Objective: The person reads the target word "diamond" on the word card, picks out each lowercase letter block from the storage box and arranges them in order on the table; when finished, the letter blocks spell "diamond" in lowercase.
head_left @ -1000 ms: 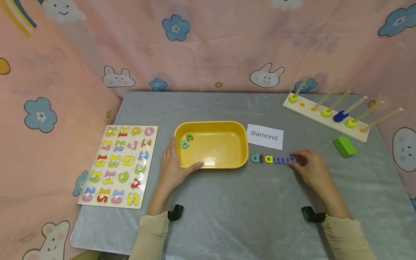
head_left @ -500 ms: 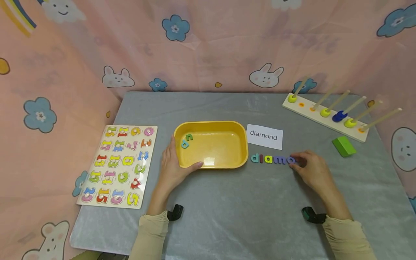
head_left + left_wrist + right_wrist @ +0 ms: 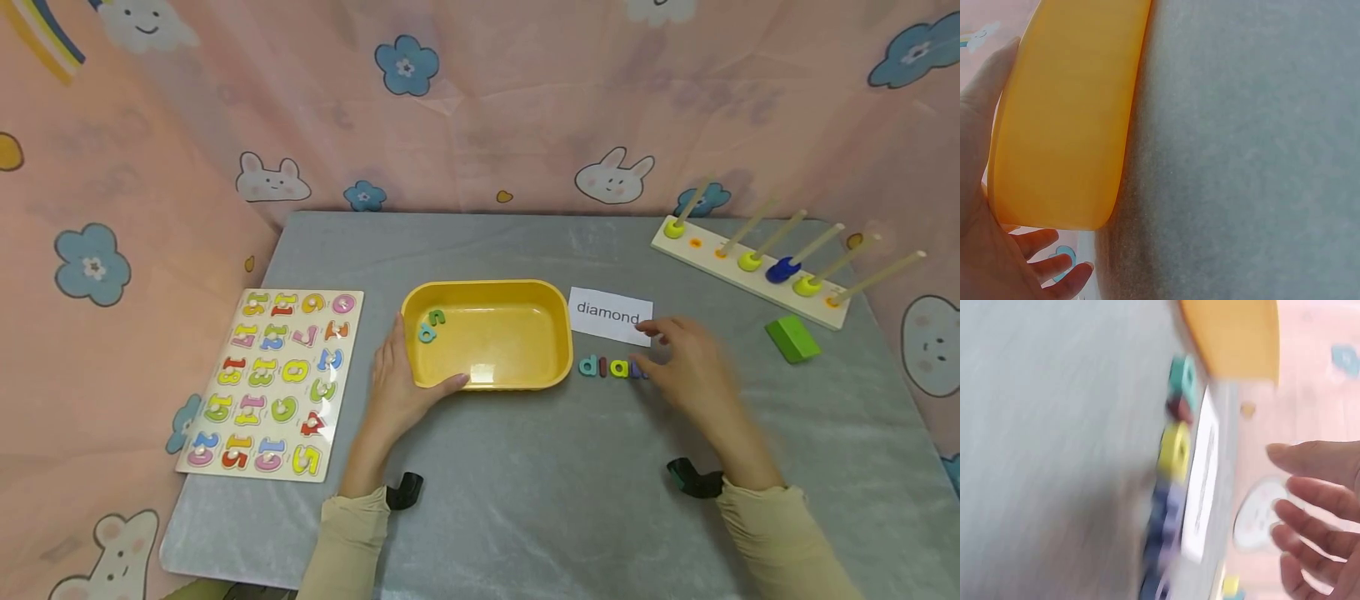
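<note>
The yellow tray (image 3: 517, 337) lies lengthwise L-to-R in front of the person, btwn the two hands, & the row of letters (image 3: 613, 372) runs on the same axis just past its right end. The left hand (image 3: 397, 383) rests on the tray's left end, fingers spread along the outer wall, thumb on the near rim; how hard it presses, can't tell. The right hand (image 3: 693, 362) hovers at the row's right end, much the nearer to it, thumb & fingers apart w/ nothing seen btwn them, a bit blurry, hiding the last of the row from above. Two loose pcs, a green letter (image 3: 441, 319) & a teal letter (image 3: 423, 336), sit in the tray nr the left hand. A white card (image 3: 610, 327), "diamond", lies just beyond the row. Grey cloth-topped table (image 3: 525, 483); number board (image 3: 296, 320) off left; peg rack (image 3: 735, 263) far right w/ a green block (image 3: 793, 339) nr it; pink cartoon-print backdrop (image 3: 480, 125) behind.
</note>
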`<move>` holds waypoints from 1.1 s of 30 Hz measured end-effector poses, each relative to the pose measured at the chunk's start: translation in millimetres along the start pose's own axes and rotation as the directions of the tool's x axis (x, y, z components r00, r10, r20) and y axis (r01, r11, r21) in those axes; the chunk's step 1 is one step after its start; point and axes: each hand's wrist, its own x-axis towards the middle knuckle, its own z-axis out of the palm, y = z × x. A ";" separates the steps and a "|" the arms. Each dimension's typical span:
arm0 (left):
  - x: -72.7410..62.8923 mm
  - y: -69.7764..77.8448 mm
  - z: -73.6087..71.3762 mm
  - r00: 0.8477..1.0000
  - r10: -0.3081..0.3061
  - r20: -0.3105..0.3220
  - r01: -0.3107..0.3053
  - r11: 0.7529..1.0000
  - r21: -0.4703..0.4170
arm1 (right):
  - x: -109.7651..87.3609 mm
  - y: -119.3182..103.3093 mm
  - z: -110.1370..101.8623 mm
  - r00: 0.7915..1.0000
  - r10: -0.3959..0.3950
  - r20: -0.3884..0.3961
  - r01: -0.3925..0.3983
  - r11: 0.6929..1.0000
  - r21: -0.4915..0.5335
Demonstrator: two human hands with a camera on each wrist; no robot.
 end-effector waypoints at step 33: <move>1.0 -0.8 1.2 1.000 0.010 -0.012 -0.010 0.999 0.036 | 73.9 -146.5 124.9 0.797 -0.463 0.387 0.354 0.878 0.321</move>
